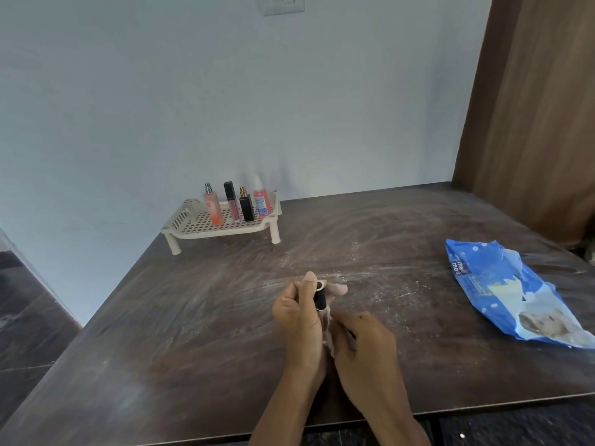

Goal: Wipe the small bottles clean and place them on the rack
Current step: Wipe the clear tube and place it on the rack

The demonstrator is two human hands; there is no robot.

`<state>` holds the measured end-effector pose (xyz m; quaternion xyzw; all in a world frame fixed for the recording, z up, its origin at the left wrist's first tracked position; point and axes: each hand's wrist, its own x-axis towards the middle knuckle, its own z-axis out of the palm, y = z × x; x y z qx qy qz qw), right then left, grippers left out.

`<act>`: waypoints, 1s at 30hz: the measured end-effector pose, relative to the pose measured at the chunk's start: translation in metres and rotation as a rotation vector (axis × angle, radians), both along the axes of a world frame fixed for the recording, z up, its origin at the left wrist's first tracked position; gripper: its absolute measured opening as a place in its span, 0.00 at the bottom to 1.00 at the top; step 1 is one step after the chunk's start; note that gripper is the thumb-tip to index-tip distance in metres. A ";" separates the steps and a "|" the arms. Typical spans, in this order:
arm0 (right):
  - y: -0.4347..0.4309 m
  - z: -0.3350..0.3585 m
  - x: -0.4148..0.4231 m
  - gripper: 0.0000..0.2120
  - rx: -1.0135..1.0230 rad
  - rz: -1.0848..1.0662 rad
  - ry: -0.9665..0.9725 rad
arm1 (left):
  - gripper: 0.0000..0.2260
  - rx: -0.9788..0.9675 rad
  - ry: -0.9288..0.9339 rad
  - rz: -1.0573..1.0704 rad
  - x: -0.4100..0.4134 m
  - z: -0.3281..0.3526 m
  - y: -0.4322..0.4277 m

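While four bottles (246, 204) already stand on the rack (193, 224), a black bottle (320, 297) is held over the table (180, 323), well short of it. The left hand (299, 313) curls round it; the right hand (363, 346) pinches a wipe (329, 336) at its base (wiping looks unfinished). Racking it remains.

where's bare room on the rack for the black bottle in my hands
On the rack, the left end beside the peach spray bottle is bare grid. Its right half is crowded by the bottle row. The table between rack and wipes pack is free.
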<state>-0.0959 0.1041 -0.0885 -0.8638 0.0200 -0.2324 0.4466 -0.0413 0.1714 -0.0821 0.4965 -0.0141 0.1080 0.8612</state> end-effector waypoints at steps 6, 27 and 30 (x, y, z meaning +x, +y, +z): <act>0.010 -0.001 0.001 0.08 -0.014 0.018 -0.081 | 0.21 -0.166 0.060 -0.042 0.001 0.007 0.004; -0.005 0.007 -0.004 0.16 0.421 -0.006 0.067 | 0.14 -0.202 -0.121 0.126 0.040 0.054 0.079; -0.009 0.004 -0.001 0.16 0.378 -0.044 0.034 | 0.09 0.105 -0.134 0.177 0.070 0.076 0.109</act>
